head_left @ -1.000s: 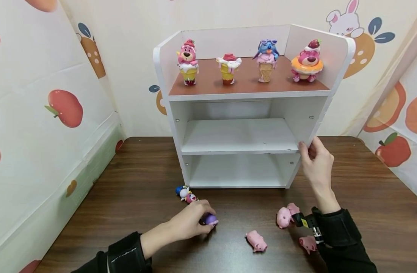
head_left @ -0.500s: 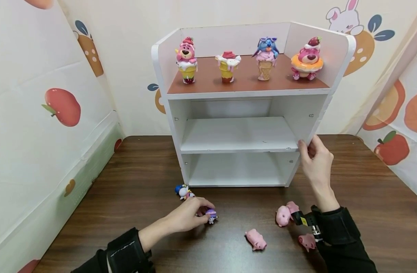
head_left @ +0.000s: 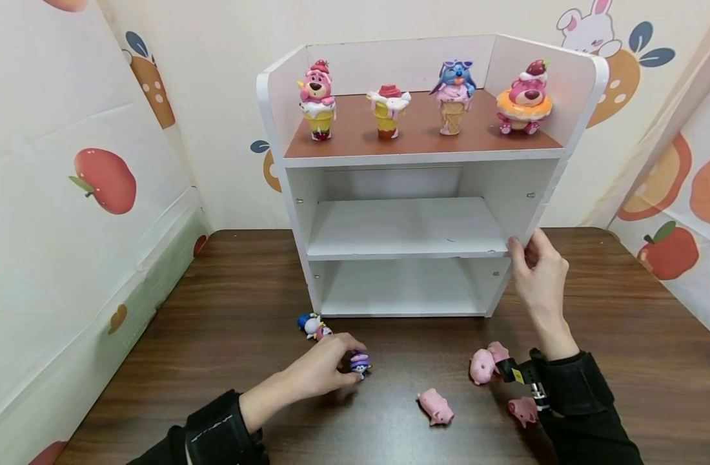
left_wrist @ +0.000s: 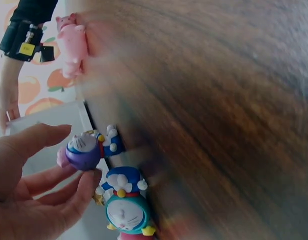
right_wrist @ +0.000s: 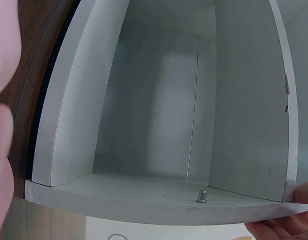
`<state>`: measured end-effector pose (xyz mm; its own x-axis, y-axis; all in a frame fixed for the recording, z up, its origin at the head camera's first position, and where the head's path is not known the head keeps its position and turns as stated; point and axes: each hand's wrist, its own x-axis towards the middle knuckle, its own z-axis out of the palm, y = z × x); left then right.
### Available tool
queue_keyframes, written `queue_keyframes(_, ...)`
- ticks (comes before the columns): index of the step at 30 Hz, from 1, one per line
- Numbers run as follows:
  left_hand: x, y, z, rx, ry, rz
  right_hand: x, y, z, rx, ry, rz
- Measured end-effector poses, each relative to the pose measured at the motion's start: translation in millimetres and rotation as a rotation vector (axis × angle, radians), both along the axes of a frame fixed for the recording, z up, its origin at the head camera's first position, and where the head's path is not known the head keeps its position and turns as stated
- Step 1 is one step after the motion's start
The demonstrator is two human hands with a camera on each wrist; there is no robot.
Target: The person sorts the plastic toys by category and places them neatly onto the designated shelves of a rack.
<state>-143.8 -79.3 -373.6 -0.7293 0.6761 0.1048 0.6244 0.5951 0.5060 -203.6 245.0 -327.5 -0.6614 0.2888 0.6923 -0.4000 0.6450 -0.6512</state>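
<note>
My left hand [head_left: 320, 371] has thumb and fingers curled round a small purple-hooded cat figurine [head_left: 360, 364], which stands upright on the table. In the left wrist view, a fingertip meets the purple hood of the figurine [left_wrist: 85, 152], and the thumb lies close on its other side. Beside it is a teal-hooded figurine [left_wrist: 126, 212]. On the right, my right hand [head_left: 541, 278] grips the side edge of a white shelf unit [head_left: 407, 256]. The right wrist view has the thumb [right_wrist: 304, 192] on the front edge and the other fingers behind the panel.
Blue and pink figurines [head_left: 311, 324] lie by the unit's front left corner. Several pink pigs lie on the table, one [head_left: 436, 407] near the middle front. The brown top shelf [head_left: 419, 143] bears several ice-cream-style figures, including a pink bear in an orange ring [head_left: 525, 100].
The purple figurine has turned within my left hand's fingers, so its striped front now shows. My right hand keeps its hold on the shelf unit.
</note>
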Motion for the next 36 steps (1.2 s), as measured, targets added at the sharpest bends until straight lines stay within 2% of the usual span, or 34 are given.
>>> queue_keyframes(3, 2.1, 3.5, -1.9, -0.026, 0.058, 0.014, 0.0, 0, 0.1, 0.001, 0.001, 0.002)
queue_keyframes(9, 4.2, 7.7, -8.3, -0.132, 0.257, 0.026, 0.0, 0, 0.3, -0.005, -0.001, 0.007)
queue_keyframes(13, 4.6, 10.2, -10.6, -0.176, 0.324, 0.026, 0.2, 0, 0.0, -0.006, -0.004, 0.011)
queue_keyframes(17, 4.6, 12.3, -10.2, -0.203, 0.335, 0.022, 0.5, 0, 0.2, -0.004, -0.006, 0.007)
queue_keyframes(25, 4.9, 15.6, -7.2, -0.194, 0.275, 0.019, 0.4, 0, 0.3, -0.007, -0.003, 0.007)
queue_keyframes(28, 5.1, 16.3, -4.9, -0.181, 0.278, 0.015, 0.4, 0, 0.1, -0.008, -0.002, 0.007)
queue_keyframes(31, 5.1, 17.2, 0.1, -0.154, 0.297, 0.012, 0.5, -1, 0.3, -0.011, 0.0, 0.005)
queue_keyframes(36, 5.1, 18.5, 14.8, -0.106, 0.333, 0.015, 0.7, 0, 0.3, -0.008, 0.003, 0.0)
